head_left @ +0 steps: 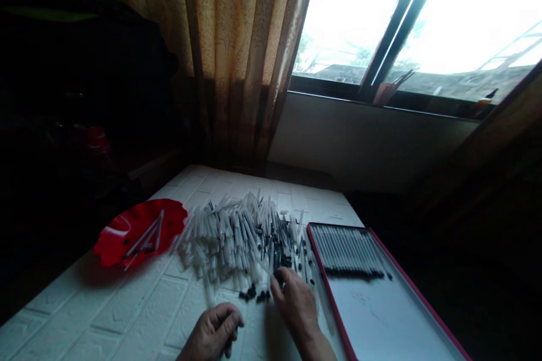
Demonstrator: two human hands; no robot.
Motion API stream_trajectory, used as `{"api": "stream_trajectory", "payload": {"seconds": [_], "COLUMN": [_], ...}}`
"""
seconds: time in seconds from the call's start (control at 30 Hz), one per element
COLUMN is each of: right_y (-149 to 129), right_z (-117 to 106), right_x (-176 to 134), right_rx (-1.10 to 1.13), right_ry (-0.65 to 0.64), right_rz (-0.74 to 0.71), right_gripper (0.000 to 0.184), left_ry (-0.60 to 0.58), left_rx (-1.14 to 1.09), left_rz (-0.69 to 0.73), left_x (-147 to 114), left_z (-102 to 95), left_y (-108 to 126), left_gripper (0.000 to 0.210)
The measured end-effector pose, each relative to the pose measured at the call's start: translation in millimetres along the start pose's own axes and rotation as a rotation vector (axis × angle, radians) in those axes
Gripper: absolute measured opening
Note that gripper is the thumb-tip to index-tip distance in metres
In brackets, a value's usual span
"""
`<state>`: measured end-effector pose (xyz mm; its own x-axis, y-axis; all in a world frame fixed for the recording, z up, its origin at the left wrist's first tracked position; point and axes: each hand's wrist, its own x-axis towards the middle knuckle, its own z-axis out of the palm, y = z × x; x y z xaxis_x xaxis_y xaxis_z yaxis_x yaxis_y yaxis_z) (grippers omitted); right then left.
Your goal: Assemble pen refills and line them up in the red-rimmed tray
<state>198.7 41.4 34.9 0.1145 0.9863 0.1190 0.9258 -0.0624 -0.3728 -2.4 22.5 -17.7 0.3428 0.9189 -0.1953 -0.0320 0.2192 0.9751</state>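
Looks like a clear tube [265, 267] is pinched by the right hand [296, 299] near the pile of tubes [231, 237]; left hand [217, 329] is curled, pressed together.

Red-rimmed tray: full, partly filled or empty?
Partly filled: in the tray, a row of pen-like sticks lies at the far end; the visible near part is bare.
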Motion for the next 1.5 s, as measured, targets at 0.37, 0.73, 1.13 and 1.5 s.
{"api": "stream_trajectory", "payload": {"seconds": [0.37, 0.73, 1.13, 1.5], "right_y": [55, 64, 68, 71], "right_z": [-26, 10, 33, 37], "right_x": [-59, -71, -68, -66], "right_rx": [0.763, 0.637, 0.494, 0.505], "right_ry": [0.422, 0.481, 0.318, 0.338], "right_rz": [0.213, 0.081, -0.003, -0.043], "right_gripper": [0.035, 0.048, 0.052, 0.052], "left_ry": [0.025, 0.059, 0.023, 0.079], "left_rx": [0.069, 0.146, 0.641, 1.248], "left_rz": [0.007, 0.032, 0.118, 0.248], "left_x": [2, -5, -1, 57], "left_z": [-1.9, 4.2, 14.1, 52.5], "left_y": [-5, 8, 16, 96], "left_gripper": [0.062, 0.063, 0.033, 0.023]}}
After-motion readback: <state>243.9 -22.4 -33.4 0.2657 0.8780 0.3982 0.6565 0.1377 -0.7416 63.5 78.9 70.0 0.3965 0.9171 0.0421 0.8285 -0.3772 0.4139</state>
